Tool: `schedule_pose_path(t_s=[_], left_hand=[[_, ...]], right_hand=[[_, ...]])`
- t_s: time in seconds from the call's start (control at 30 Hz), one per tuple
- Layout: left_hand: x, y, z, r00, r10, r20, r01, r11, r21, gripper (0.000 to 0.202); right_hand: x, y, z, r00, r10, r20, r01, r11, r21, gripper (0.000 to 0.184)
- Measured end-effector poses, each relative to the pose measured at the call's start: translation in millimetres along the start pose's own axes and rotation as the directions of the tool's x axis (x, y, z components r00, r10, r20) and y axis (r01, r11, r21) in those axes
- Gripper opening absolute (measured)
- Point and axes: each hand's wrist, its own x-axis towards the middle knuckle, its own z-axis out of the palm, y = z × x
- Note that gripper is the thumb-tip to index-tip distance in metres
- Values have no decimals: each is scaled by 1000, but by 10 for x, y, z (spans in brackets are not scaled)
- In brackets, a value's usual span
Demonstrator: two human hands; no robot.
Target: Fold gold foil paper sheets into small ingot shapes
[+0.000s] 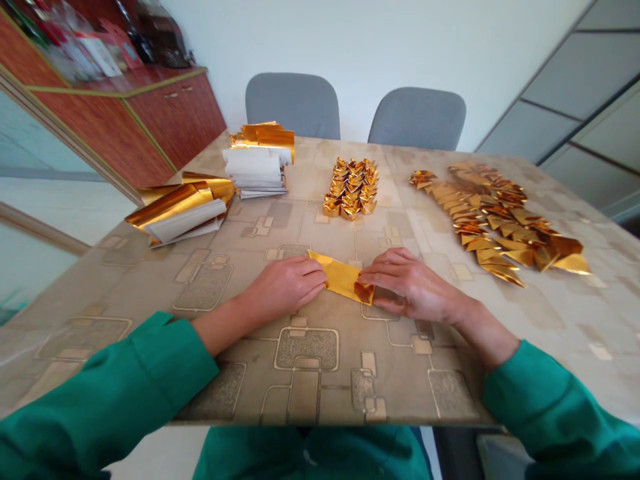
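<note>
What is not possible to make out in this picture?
Head view:
Both ends of the gold foil sheet: covered by the left hand and right hand.
Items on the wooden cabinet: blurred, cut by the top edge.
Pile of folded gold pieces: too small to count.

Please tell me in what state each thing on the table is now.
Gold sheet: flat on the table, right corner folded over.
Left hand: fingertips on the sheet's left end.
Right hand: fingers holding the folded corner.
Paper stacks: unfolded, top sheets curling.
Ingot shapes: fully folded, packed in rows.
Triangular pieces: part-folded, overlapping in a line.
</note>
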Motion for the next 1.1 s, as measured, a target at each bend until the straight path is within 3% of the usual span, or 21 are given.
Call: schedule_pose_path(t_s=[0.1, 0.27, 0.43, 0.6, 0.73, 0.93, 1.0, 1.1], left_hand=[[29, 58, -13, 998, -17, 56, 16, 1000, 9, 25], [40, 108, -44, 991, -72, 110, 68, 997, 43, 34], [34, 35, -2, 996, -43, 81, 39, 998, 48, 25], [51, 29, -9, 996, -39, 81, 38, 999, 18, 26], [78, 97, -80, 989, -92, 120, 93, 996, -2, 39], [83, 238, -172, 979, -118, 168, 117, 993, 12, 70], [63, 288, -183, 974, -133, 181, 128, 991, 34, 65], [23, 315, -144, 979, -95, 181, 90, 995, 37, 34]], right_hand=[[39, -37, 47, 999, -12, -31, 11, 999, -34, 21], [80, -112, 81, 998, -28, -51, 28, 999, -19, 21], [11, -58, -13, 1000, -15, 26, 14, 999, 38, 21], [15, -11, 9, 1000, -15, -8, 15, 999, -49, 21], [78, -90, 77, 999, -2, -49, 0, 999, -40, 24], [184, -315, 131, 991, 69, -112, -57, 993, 108, 15], [220, -371, 140, 989, 73, -127, -53, 987, 155, 15], [250, -398, 154, 994, 13, -111, 14, 970, 242, 16]])
